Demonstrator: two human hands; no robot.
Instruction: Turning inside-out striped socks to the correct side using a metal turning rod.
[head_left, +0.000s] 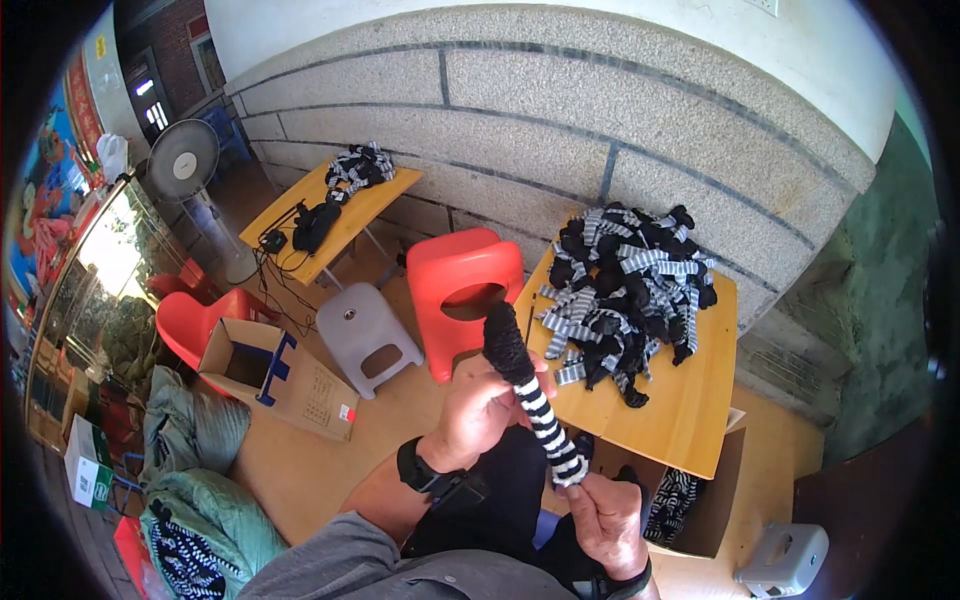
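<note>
Between my hands a knitted tube-shaped piece (541, 414) is stretched out, solid black and fuzzy at its far end, with black and white stripes toward me. My left hand (472, 408) is closed around it near where the black meets the stripes. Pinched at the white striped end are the fingers of my right hand (606, 522). To the right, a large pile of black and grey-striped knitted pieces (630, 285) covers much of a wooden table (690, 420).
A red stool (462, 262) and a grey stool (365, 335) stand ahead. An open cardboard box (310, 395) is at left, near green sacks (225, 520). Another carton (715, 510) with striped pieces sits under the right table. A fan (184, 163) stands beside a farther table (350, 225).
</note>
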